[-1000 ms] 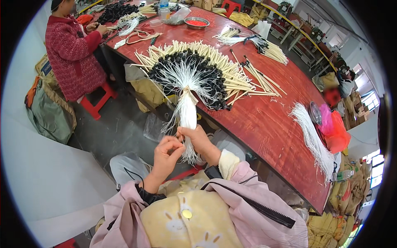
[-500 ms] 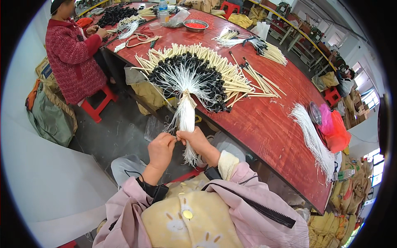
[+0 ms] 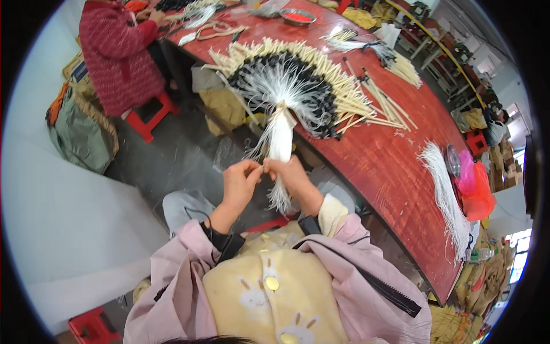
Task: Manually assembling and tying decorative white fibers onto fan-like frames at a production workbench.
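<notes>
A fan of cream-coloured sticks (image 3: 269, 53) with black ends lies at the table's near edge. White cords (image 3: 281, 135) run from the black ends, are gathered at a tied neck, and hang over the edge as a tail. My left hand (image 3: 239, 183) is closed in a pinch beside the tail, on what looks like thin white cord. My right hand (image 3: 296, 182) lies against the lower tail. Its thumb and forefinger pinch at the same spot, fingertips close to the left hand's. The cord between the fingertips is too small to make out clearly.
On the red table (image 3: 378, 160) are loose sticks (image 3: 381, 103), another stick bundle (image 3: 401, 69), a metal bowl (image 3: 298, 16), and white cords (image 3: 444, 198) beside red and pink bags (image 3: 476, 192). A person in a red coat (image 3: 112, 46) works at the far left, near a red stool (image 3: 152, 117).
The whole view has shifted, so the table and stick fan appear higher and farther right. Both hands keep pinching together beside the cord tail.
</notes>
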Tool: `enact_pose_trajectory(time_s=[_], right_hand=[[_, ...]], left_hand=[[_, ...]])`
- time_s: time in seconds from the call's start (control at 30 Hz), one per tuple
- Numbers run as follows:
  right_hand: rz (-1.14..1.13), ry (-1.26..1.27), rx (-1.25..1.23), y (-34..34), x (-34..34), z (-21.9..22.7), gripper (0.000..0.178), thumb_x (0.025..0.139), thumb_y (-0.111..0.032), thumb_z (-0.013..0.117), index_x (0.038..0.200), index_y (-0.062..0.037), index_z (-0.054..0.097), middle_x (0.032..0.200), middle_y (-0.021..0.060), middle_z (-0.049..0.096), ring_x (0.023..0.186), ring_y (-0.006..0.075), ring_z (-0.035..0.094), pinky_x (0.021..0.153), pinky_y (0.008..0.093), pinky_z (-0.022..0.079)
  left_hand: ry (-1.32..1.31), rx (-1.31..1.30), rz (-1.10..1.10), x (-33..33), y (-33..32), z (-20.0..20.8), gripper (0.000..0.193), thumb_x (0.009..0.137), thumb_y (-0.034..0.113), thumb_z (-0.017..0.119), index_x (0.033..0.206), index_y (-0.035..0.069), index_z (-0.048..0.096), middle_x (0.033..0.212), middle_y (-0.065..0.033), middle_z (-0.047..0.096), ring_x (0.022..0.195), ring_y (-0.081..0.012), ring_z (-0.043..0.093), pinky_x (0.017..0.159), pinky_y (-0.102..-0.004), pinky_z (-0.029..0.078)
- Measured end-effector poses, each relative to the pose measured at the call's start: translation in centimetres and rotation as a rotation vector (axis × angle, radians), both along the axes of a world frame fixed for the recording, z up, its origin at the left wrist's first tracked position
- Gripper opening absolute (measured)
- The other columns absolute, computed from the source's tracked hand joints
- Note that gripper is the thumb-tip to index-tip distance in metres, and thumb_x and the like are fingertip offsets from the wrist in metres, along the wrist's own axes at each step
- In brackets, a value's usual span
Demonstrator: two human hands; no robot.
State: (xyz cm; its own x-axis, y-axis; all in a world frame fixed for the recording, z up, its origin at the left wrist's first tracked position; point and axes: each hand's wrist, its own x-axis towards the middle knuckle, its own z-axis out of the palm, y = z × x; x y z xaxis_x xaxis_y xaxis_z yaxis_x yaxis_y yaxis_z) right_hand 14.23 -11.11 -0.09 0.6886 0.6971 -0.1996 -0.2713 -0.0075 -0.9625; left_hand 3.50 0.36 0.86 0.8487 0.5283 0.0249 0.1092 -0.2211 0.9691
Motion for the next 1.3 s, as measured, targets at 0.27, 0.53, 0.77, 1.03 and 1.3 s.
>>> enact_pose_trajectory(time_s=[0.27,0.53,0.77,1.03,1.3], right_hand=[[0.001,0.000,-0.020,0.2,0.2,0.1,0.014,0.079,-0.015,0.064,0.075,-0.0025,0.061,0.064,0.0014,0.058,0.052,0.0083,0.049,0.049,0.0232,0.037],[-0.020,-0.002,0.024,0.4,0.0,-0.2,0.017,0.080,-0.015,0.064,0.071,-0.0004,0.062,0.062,0.0023,0.058,0.050,0.0080,0.049,0.047,0.0232,0.036],[-0.011,0.007,0.017,0.2,0.2,0.0,0.017,0.080,-0.015,0.064,0.071,-0.0002,0.062,0.063,0.0025,0.059,0.050,0.0078,0.049,0.047,0.0231,0.037],[0.008,0.003,0.013,0.1,0.2,0.2,0.015,0.080,-0.014,0.063,0.072,-0.0016,0.061,0.064,0.0021,0.059,0.050,0.0074,0.049,0.048,0.0225,0.037],[0.046,-0.043,-0.016,-0.1,0.5,0.3,0.011,0.081,-0.013,0.062,0.075,-0.0034,0.060,0.066,0.0013,0.058,0.051,0.0073,0.048,0.048,0.0217,0.036]], left_hand=[[-0.029,-0.501,-0.019,-0.2,-0.1,0.5,0.014,0.083,0.013,0.065,0.080,0.002,0.059,0.069,-0.0024,0.061,0.060,-0.0094,0.061,0.049,-0.0200,0.046],[-0.053,-0.334,-0.014,-0.1,0.0,0.3,0.013,0.082,0.010,0.065,0.077,0.000,0.059,0.068,-0.0043,0.062,0.056,-0.0095,0.061,0.048,-0.0207,0.046],[0.040,-0.286,0.009,0.1,0.0,0.0,0.011,0.082,0.009,0.064,0.078,0.000,0.060,0.070,-0.0047,0.063,0.058,-0.0099,0.062,0.048,-0.0209,0.046],[-0.008,-0.614,-0.037,-0.6,0.3,0.2,0.012,0.081,0.011,0.068,0.084,0.003,0.060,0.077,-0.0039,0.064,0.069,-0.0122,0.064,0.054,-0.0219,0.050],[-0.077,-0.878,0.044,-1.1,0.6,-0.3,0.010,0.081,0.009,0.068,0.086,0.004,0.061,0.082,-0.0043,0.064,0.073,-0.0139,0.064,0.060,-0.0251,0.053]])
